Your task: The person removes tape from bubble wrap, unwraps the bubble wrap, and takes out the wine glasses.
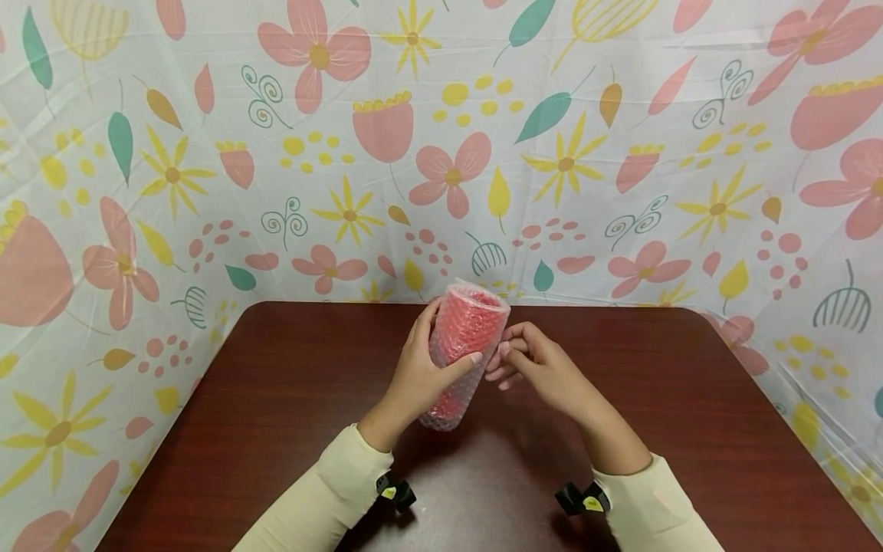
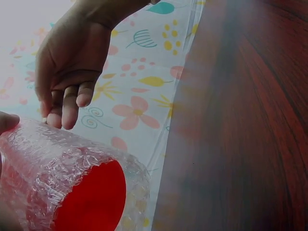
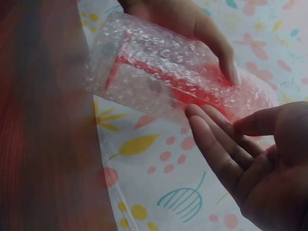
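A red cylinder in clear bubble wrap [image 1: 469,322] is held up over the table, tilted with its top to the right. My left hand [image 1: 421,364] grips it from the left, thumb across its front and the other fingers hidden behind. The left wrist view shows a flat red end [image 2: 94,197] inside the wrap, whose edge sticks out past it. At the right side of the roll is my right hand [image 1: 541,364]. Its fingers [image 3: 216,144] are loosely extended, fingertips right at the wrap's lengthwise edge, with the thumb close by.
The dark reddish-brown wooden table [image 1: 290,376] lies below both hands. A white cloth [image 1: 386,192] printed with flowers and leaves hangs behind the table and along its sides. Black wrist straps [image 1: 582,498] sit by the cream sleeve cuffs [image 1: 352,468].
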Demonstrator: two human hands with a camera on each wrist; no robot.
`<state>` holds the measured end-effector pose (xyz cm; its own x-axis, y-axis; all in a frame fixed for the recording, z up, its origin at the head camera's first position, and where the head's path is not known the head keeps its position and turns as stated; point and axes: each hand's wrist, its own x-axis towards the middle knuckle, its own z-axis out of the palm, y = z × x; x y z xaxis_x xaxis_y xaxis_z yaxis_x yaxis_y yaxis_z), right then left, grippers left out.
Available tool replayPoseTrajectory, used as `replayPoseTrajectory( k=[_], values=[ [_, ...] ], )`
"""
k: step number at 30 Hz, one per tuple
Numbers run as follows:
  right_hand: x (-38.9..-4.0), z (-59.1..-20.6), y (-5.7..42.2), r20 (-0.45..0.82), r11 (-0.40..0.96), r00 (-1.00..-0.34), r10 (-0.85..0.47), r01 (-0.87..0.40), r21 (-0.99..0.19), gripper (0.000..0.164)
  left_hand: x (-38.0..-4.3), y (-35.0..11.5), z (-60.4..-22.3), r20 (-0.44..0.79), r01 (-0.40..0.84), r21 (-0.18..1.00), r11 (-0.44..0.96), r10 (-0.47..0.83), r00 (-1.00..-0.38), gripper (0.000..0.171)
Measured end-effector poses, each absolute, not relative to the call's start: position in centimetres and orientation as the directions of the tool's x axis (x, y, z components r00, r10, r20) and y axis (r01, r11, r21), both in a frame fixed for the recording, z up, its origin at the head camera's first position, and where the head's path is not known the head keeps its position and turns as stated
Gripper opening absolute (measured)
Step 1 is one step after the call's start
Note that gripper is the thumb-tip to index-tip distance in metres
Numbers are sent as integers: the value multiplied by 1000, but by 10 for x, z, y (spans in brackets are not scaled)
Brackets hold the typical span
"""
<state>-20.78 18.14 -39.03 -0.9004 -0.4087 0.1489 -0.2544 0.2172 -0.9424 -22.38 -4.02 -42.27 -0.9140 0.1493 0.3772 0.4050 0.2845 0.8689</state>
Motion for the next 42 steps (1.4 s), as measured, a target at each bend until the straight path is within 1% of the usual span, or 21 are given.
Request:
replayPoseTrajectory(
  k=[2, 8, 13, 20, 24, 29, 35, 42],
  values=[
    [-208, -389, 181, 142, 228, -898, -417, -255, -940, 23, -224, -40, -423, 378, 403, 867, 292, 140, -915, 96],
    [-206, -387, 183, 140, 305, -915, -378, -266, -915, 17, -223, -41, -422, 368, 388, 874, 292, 123, -922, 98],
    [-206, -387, 182, 150, 291, -918, -366, -266, -919, 11, -225, -40, -423, 352, 372, 879, 300, 119, -928, 98],
    [-207, -388, 180, 152, 316, -934, -322, -258, -913, 21, -224, -40, -422, 350, 376, 880, 291, 140, -926, 97],
    [-207, -388, 180, 150, 319, -933, -327, -258, -912, 20, -224, -39, -423, 355, 385, 878, 282, 153, -922, 98],
    [-206, -387, 180, 157, 289, -921, -356, -269, -919, 16, -224, -38, -424, 359, 390, 873, 292, 155, -920, 99],
    [-206, -388, 181, 165, 246, -907, -389, -275, -929, 17, -224, -39, -425, 325, 364, 879, 309, 171, -930, 101],
    [-204, -387, 182, 157, 261, -916, -370, -265, -928, 18, -226, -41, -426, 326, 374, 892, 254, 211, -922, 100]
  ],
)
